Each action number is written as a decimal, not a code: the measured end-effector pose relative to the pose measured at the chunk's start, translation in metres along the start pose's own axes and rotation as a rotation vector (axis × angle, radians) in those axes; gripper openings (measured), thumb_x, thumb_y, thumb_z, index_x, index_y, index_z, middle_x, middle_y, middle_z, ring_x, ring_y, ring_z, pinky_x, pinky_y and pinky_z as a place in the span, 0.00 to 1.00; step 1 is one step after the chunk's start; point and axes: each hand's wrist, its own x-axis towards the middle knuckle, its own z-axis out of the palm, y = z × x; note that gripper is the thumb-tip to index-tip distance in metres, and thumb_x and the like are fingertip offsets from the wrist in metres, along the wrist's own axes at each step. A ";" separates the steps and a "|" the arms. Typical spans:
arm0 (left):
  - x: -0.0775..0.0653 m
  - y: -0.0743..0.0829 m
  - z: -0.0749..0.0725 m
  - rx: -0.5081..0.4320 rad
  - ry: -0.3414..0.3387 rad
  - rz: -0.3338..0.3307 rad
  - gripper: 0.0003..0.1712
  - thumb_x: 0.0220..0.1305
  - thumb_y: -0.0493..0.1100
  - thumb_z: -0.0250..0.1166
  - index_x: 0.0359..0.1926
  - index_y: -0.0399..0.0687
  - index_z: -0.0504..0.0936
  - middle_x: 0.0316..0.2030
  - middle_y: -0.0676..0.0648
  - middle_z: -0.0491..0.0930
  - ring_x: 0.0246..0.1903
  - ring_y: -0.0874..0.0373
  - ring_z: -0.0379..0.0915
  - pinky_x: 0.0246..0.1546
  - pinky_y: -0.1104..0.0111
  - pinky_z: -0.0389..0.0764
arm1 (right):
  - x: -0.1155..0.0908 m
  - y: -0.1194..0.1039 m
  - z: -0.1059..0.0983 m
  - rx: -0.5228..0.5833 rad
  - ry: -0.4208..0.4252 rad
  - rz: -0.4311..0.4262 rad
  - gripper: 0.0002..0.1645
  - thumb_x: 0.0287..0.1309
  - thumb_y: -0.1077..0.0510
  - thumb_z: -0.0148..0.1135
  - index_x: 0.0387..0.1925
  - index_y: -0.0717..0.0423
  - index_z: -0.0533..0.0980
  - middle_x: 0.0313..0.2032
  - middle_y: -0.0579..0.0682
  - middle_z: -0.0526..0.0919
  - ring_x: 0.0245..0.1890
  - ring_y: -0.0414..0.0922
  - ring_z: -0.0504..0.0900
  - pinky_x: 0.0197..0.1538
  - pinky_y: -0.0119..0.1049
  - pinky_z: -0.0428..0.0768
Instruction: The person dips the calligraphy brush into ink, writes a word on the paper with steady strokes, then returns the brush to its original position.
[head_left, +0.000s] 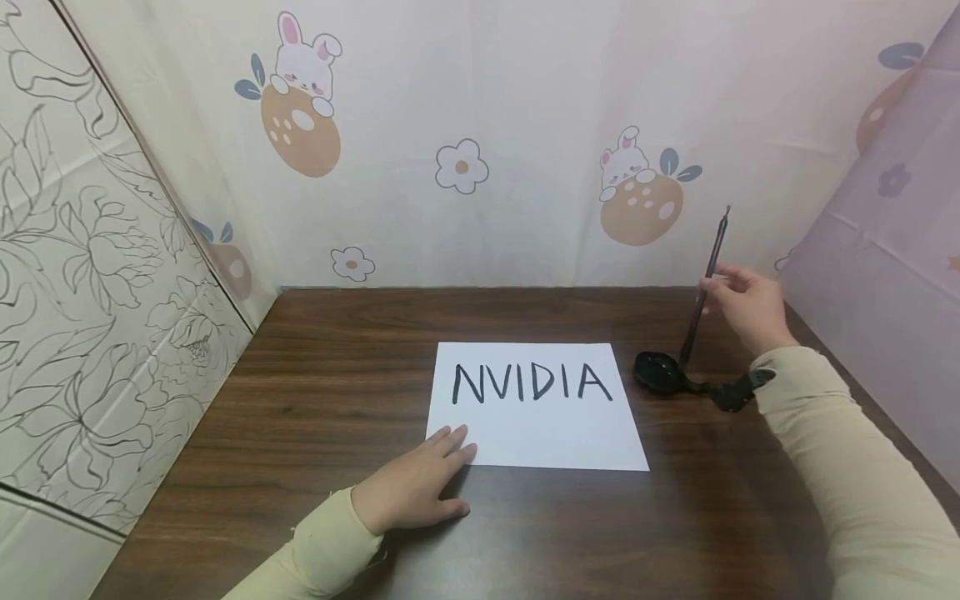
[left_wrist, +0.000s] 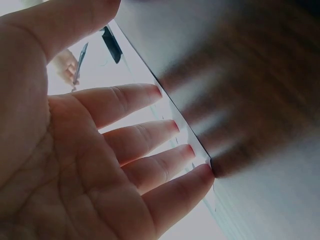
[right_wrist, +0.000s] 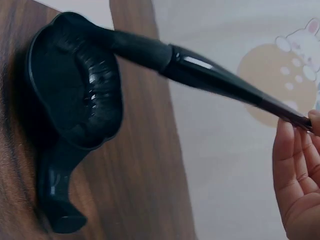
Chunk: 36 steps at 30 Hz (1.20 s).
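My right hand pinches a writing brush partway up its dark, slender shaft and holds it nearly upright, slightly tilted. Its dark bristles meet the rim of a black ink dish; in the right wrist view, this dish has a wavy rim, a curved handle and a wet shine inside. A white sheet of paper bears the black letters NVIDIA. My left hand rests at the sheet's near left corner, fingers extended over its edge and thumb on the table.
The brown wooden table backs onto a pale curtain printed with rabbits and flowers. A panel with floral line drawings stands along the left, and a lilac-tinted cloth hangs along the right.
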 end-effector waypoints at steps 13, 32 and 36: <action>0.000 0.000 0.000 0.005 -0.003 -0.002 0.40 0.60 0.55 0.67 0.69 0.44 0.68 0.73 0.39 0.59 0.73 0.41 0.54 0.71 0.51 0.63 | 0.009 0.027 0.007 -0.012 -0.208 0.199 0.39 0.71 0.50 0.51 0.73 0.66 0.54 0.31 0.26 0.76 0.30 0.28 0.81 0.41 0.29 0.83; 0.000 0.000 0.001 0.007 -0.005 -0.003 0.40 0.60 0.55 0.67 0.69 0.44 0.68 0.74 0.40 0.59 0.73 0.42 0.54 0.71 0.52 0.62 | 0.013 0.047 0.014 -0.145 -0.398 0.221 0.36 0.71 0.57 0.47 0.71 0.75 0.51 0.62 0.73 0.70 0.38 0.31 0.78 0.53 0.40 0.82; 0.000 0.000 0.001 0.007 -0.006 -0.007 0.40 0.60 0.55 0.67 0.69 0.44 0.68 0.74 0.40 0.59 0.73 0.42 0.54 0.71 0.52 0.62 | 0.013 0.050 0.014 -0.154 -0.419 0.223 0.36 0.71 0.59 0.46 0.71 0.75 0.49 0.63 0.74 0.68 0.39 0.31 0.78 0.45 0.29 0.82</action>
